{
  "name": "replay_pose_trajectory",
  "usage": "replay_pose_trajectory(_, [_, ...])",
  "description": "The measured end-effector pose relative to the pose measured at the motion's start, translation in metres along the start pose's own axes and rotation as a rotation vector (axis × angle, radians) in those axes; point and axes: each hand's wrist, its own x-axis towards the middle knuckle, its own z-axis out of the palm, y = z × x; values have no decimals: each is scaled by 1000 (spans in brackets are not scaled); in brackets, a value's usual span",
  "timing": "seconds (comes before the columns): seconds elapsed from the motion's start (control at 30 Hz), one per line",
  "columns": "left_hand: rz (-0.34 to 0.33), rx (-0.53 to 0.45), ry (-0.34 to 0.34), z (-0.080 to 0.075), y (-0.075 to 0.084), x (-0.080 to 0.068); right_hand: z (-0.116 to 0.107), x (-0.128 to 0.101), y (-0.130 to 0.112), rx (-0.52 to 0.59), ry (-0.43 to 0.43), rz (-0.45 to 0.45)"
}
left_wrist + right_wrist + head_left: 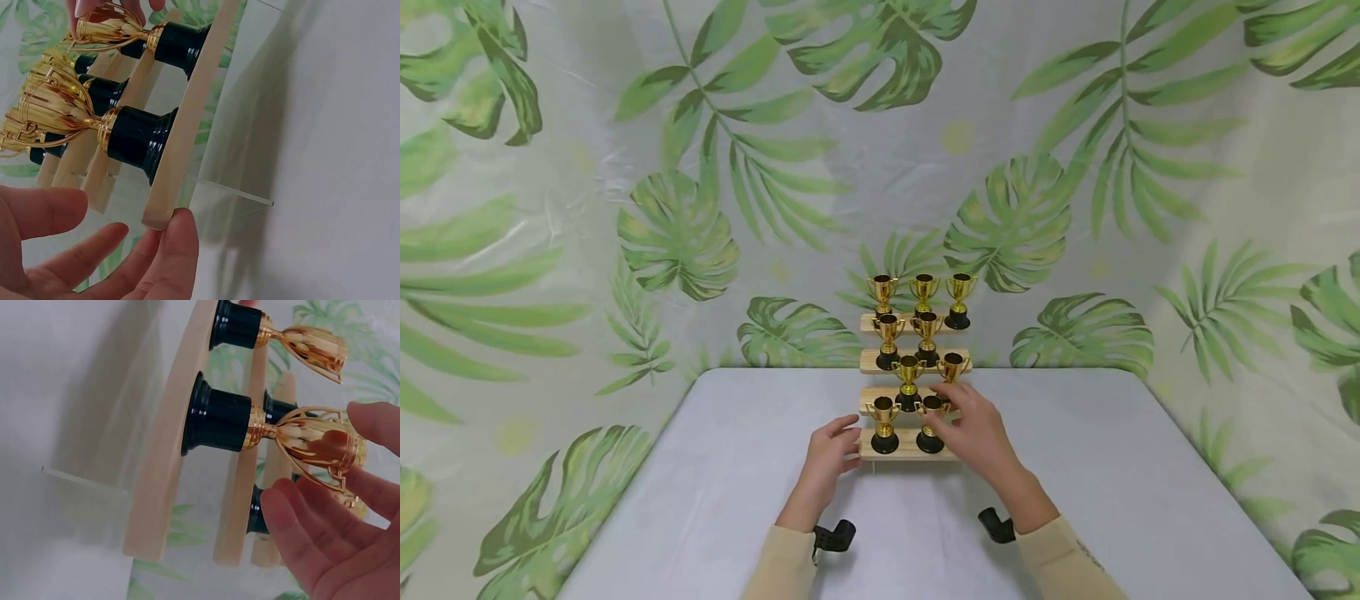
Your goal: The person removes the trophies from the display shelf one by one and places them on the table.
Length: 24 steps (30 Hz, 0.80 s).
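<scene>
Several small gold trophy cups with black bases stand on a tiered wooden rack. On its lowest shelf (898, 454) are two: a left trophy (884, 440) and a right trophy (929, 440). My right hand (973, 425) holds the right trophy by its cup, thumb at the rim and fingers round the far side; the trophy's base (219, 419) sits on the shelf. At the shelf's left end is my left hand (829, 457), its fingers extended and holding no trophy. One fingertip (182, 219) touches the wooden end.
More trophies stand on the shelves behind, among them a top-right trophy (958, 302) and a third-shelf trophy (927, 340). A thin clear support (231, 190) reaches from the rack down to the white table (737, 500). Leaf-patterned cloth (880, 183) hangs behind.
</scene>
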Motion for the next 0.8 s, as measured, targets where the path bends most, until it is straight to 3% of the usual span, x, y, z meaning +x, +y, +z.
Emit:
replay_pose_trajectory(0.2, [12, -40, -9, -4, -9, -3, 4, 0, -1, 26, 7, -24])
replay_pose_trajectory(0.4, [-4, -96, -26, -5, -18, 1, 8, -1, -2, 26, -7, 12])
replay_pose_trajectory(0.8, [-2, -120, 33, 5, -26, 5, 9, 0, 3, 36, 34, 17])
